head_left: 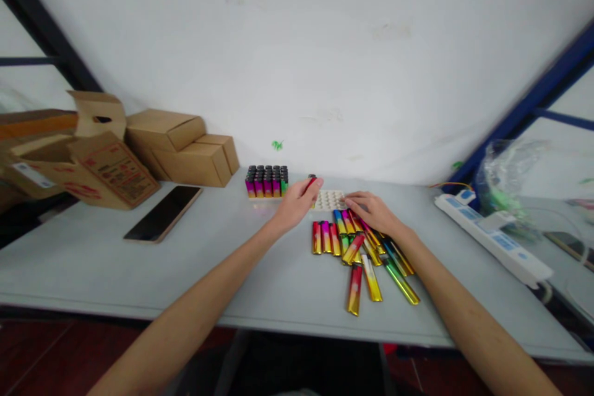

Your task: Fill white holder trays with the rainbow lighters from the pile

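My left hand (pixel 296 203) is closed around a red lighter (pixel 310 184) with a dark top, held upright above the left end of a white tray (pixel 330 200) with rows of round holes. At the tray's right end, my right hand (pixel 372 210) has its fingertips on the edge. Just in front lies a loose pile of shiny lighters (pixel 353 249) in red, pink, blue, green and gold, partly hidden by my right hand and wrist. Left of my left hand, a block of purple-and-orange lighters (pixel 266 183) stands upright in rows, black tops up.
A phone (pixel 163 213) lies on the grey table (pixel 195 278). Cardboard boxes (pixel 190 154) and an open printed carton (pixel 109 167) stand at the back left. A white power strip (pixel 492 235) runs along the right, beside a clear plastic bag (pixel 508 179). A white wall rises behind.
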The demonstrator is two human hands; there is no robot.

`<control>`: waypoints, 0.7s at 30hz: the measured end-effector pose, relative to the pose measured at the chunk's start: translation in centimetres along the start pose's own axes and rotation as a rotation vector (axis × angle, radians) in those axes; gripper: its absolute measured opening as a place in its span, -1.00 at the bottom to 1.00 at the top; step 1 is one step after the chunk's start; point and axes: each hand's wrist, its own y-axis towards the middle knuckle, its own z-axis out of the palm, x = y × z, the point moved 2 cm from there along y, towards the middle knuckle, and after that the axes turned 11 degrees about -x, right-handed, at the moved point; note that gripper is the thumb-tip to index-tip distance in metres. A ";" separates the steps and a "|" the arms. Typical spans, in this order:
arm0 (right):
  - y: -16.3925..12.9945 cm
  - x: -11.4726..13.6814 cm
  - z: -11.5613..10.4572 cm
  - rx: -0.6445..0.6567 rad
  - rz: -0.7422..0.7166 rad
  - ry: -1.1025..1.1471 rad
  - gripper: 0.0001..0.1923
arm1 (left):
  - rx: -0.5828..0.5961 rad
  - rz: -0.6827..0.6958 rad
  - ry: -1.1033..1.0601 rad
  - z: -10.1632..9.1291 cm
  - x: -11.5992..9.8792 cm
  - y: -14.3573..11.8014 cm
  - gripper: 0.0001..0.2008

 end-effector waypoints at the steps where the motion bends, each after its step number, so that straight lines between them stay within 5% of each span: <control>1: 0.0 -0.1 0.0 0.001 0.001 0.002 -0.52 | -0.016 0.022 0.051 0.0 -0.1 -0.1 -0.46; 8: 0.0 -0.1 0.1 0.003 -0.009 0.023 -0.55 | -0.111 0.205 0.346 -0.3 -0.9 -0.4 -0.49; 21: -0.1 -0.1 0.1 -0.003 -0.013 0.030 -0.54 | -0.124 0.207 0.399 -0.6 -0.8 -0.4 -0.50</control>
